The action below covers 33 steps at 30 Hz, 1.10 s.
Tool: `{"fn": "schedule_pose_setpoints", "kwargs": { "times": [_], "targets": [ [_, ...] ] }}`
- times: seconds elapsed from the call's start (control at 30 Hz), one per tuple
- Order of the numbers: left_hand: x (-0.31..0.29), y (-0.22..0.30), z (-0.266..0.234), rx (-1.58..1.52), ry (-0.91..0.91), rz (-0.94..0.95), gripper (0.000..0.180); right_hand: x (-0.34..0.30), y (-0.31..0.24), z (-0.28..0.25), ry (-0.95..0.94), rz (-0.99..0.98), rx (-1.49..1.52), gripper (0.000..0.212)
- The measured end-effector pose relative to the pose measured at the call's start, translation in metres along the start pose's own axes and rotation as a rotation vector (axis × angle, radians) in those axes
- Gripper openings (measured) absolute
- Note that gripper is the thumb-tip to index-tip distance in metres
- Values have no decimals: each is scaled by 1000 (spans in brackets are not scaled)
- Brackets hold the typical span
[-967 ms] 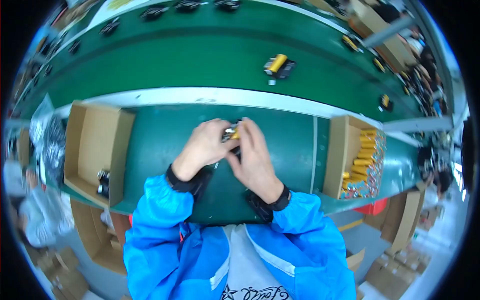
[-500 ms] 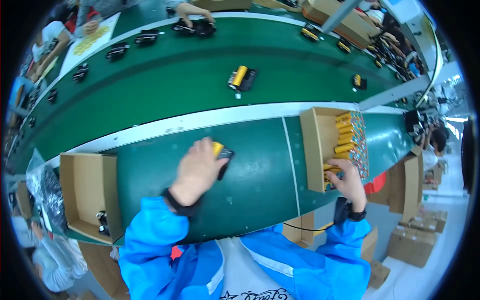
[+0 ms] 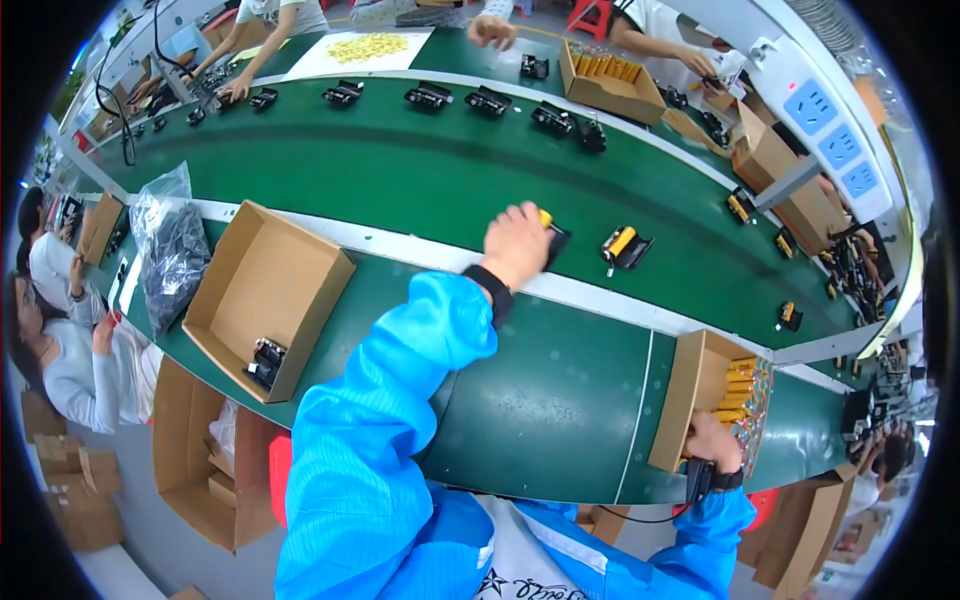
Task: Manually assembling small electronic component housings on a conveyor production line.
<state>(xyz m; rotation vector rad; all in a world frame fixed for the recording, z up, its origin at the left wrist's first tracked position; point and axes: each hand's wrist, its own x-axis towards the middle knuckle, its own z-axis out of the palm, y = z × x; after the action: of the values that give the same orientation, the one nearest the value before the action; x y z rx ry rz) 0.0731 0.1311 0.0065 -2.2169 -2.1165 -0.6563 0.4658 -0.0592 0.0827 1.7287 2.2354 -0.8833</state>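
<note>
My left hand [image 3: 518, 245] is over the near edge of the green belt, closed round a black plastic housing [image 3: 560, 243] with a yellow cylindrical battery [image 3: 545, 218] in it; my palm and fingers cover much of it. Down in a cardboard box at the right, my right hand [image 3: 714, 440] has its fingers curled by the front wall, and what they hold is hidden. Rows of yellow batteries [image 3: 738, 388] with thin wires fill that box [image 3: 672, 420]. On the belt, right of my left hand, lies another black housing with a yellow battery [image 3: 625, 247].
A cardboard box [image 3: 265, 275] at the left holds a few black parts [image 3: 265, 362]. Beside it lies a clear bag of black parts [image 3: 170, 250]. Several black housings [image 3: 428, 96] line the belt's far side, where co-workers' hands are busy. A power strip [image 3: 825, 125] hangs upper right.
My left hand has carried the housing from the near table forward and right over the belt. My right hand stays in the battery box, its fingers now more hidden. The whole view has shifted leftward.
</note>
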Motion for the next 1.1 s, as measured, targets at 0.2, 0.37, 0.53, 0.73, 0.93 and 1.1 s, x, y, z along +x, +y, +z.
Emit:
{"fn": "schedule_pose_setpoints", "kwargs": {
  "times": [0.2, 0.37, 0.53, 0.73, 0.93, 1.1],
  "targets": [
    [63, -26, 1, 269, -230, 3, 49, -32, 4, -5, 367, 144, 90, 32],
    [171, 17, 11, 25, -211, 177, 42, -55, -16, -11, 1036, 86, 897, 22],
    [249, 62, 68, -103, -298, 172, 28, -86, -20, 12, 913, 96, 1179, 24],
    [287, 81, 110, 323, -87, 331, 18, -59, -39, 40, 740, -148, 1376, 30],
    [263, 76, 73, 378, -186, 684, 16, -8, -58, 47, 499, -389, 1668, 25],
    [177, 82, 7, 45, -31, 931, 11, 24, -79, 38, 524, -144, 1589, 19]
  ]
}}
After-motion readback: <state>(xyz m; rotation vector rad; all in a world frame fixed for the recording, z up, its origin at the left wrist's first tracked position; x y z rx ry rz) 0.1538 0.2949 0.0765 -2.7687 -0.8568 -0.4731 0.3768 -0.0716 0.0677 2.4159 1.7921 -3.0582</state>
